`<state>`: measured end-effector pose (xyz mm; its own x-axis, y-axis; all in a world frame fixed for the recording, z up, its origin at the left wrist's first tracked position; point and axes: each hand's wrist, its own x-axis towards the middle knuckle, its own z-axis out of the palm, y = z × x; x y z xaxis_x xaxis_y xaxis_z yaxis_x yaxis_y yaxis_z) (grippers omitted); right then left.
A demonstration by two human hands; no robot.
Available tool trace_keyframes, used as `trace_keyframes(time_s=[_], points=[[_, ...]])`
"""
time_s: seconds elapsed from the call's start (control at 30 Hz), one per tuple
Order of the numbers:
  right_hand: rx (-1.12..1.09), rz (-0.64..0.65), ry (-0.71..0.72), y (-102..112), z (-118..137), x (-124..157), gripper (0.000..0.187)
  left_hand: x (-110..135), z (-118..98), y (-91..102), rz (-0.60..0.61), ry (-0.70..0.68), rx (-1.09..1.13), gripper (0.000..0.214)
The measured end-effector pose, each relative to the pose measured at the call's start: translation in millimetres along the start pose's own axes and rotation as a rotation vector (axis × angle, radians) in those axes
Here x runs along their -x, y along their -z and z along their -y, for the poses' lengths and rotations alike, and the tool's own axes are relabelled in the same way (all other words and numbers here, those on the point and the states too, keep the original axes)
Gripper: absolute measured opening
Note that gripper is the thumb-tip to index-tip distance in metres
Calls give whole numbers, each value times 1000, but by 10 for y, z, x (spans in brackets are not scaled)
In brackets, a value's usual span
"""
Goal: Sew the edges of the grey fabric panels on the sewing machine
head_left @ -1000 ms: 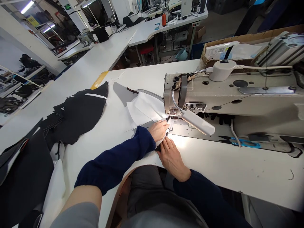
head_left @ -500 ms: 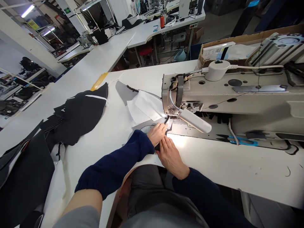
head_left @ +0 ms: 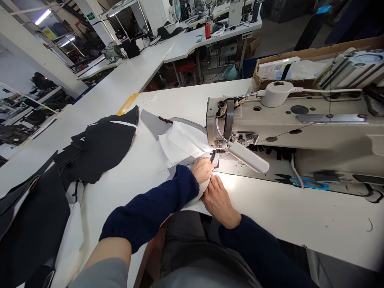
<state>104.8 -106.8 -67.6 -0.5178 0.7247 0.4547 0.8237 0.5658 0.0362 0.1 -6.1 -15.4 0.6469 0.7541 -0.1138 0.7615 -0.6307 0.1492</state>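
A sewing machine (head_left: 234,116) stands on the white table, its lamp lighting the needle area. White and grey fabric (head_left: 189,138) lies at the needle, with a narrow dark strip running along its edge under the presser foot. My left hand (head_left: 203,169) is closed on this fabric just in front of the needle, fingers curled. Close beside it, my right hand (head_left: 219,200) pinches the fabric's edge between thumb and fingers nearer the table's front. Part of the fabric is hidden beneath both hands and the left sleeve.
Dark fabric pieces (head_left: 102,148) are piled on the left, with a white strip on top. Blue-handled snips (head_left: 315,183) lie by the machine bed. Behind the machine stands a cardboard box (head_left: 255,76). A white lamp arm (head_left: 248,157) juts out near the needle.
The fabric has shifted at the needle, and a pale part now shows between my hands where a dark part was. Both hands stay close together there. The view has tilted slightly.
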Motion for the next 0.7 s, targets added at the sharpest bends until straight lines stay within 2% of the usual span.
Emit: trace_keyframes(time_s=[0.37, 0.7], points=[[-69, 84, -20, -169, -205, -139, 41, -205, -35, 170, 45, -43, -94, 26], [-164, 39, -58, -263, -192, -174, 42, -232, -55, 168, 53, -39, -120, 22]])
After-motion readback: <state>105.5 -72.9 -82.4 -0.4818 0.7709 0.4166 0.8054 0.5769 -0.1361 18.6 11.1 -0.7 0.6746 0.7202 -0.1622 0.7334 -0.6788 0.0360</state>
